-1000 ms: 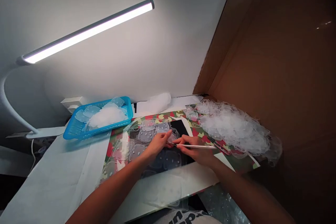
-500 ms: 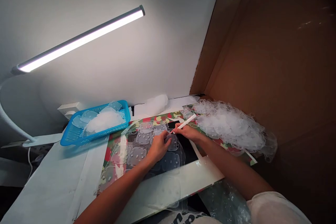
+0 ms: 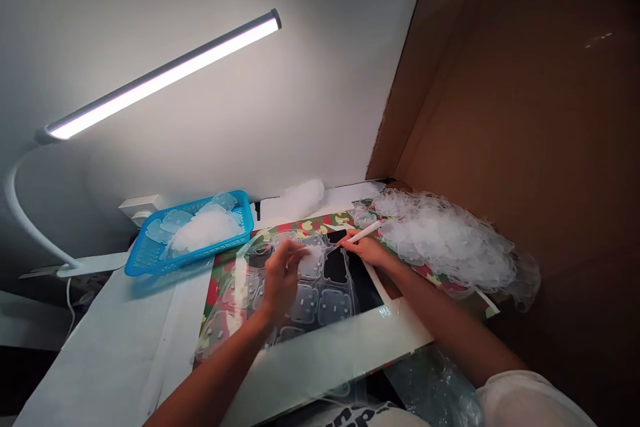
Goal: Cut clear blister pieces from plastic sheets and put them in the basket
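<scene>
One brown cardboard (image 3: pixel 525 113) wall stands at the right, smooth and matt. A long lamp (image 3: pixel 165 73) bar glows at the left. The pile (image 3: pixel 450 240) of thin clear plastic pieces lies below the cardboard. A clear sheet (image 3: pixel 325 303) of rounded squares lies in the middle on patterned paper. The blue mesh basket (image 3: pixel 150 257) is to its left. The left hand (image 3: pixel 280 277) pinches a clear piece (image 3: pixel 313 255) over the sheet, slightly blurred. The right hand (image 3: pixel 367 250) is closed around a thin white stick (image 3: pixel 364 233). Its long axis points down-left to the sheet, and its back end points to the pile. The print at the bottom edge is unreadable.
</scene>
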### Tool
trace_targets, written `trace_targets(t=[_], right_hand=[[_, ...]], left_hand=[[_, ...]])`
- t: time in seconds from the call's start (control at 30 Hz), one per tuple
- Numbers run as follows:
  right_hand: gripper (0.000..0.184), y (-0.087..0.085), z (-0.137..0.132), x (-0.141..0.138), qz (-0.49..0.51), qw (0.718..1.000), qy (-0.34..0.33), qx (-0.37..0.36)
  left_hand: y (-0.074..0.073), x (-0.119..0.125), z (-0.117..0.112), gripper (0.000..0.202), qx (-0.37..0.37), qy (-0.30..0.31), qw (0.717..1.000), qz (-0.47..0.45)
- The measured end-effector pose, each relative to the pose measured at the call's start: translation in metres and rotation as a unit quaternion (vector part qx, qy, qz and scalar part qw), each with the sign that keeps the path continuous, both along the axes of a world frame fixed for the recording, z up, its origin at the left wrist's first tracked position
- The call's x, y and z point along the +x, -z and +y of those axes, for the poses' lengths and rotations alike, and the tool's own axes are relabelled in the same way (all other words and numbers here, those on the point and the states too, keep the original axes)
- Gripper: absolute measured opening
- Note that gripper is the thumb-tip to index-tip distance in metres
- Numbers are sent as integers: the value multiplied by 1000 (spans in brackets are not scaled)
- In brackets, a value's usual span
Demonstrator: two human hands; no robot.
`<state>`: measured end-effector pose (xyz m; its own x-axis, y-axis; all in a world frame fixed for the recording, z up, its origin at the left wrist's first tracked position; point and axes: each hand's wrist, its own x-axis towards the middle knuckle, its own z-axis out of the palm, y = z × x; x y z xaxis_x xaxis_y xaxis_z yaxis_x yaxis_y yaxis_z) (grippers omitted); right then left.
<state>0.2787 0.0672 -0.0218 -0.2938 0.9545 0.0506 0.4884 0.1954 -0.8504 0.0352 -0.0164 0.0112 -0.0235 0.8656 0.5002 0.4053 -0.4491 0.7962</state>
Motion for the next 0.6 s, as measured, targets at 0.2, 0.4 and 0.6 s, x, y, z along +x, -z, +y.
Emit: trace_targets(t=[0.2, 0.4, 0.6], right_hand=[[24, -14, -17, -10, 16, 991, 58, 118], [12, -8, -59, -66, 6, 975, -186, 124], [12, -3, -56, -72, -28, 971, -200, 126]], left_hand=[[14, -44, -16, 23, -145, 36, 956, 253], [36, -39, -52, 47, -88, 59, 859, 500], [41, -40, -55, 49, -73, 52, 858, 506]])
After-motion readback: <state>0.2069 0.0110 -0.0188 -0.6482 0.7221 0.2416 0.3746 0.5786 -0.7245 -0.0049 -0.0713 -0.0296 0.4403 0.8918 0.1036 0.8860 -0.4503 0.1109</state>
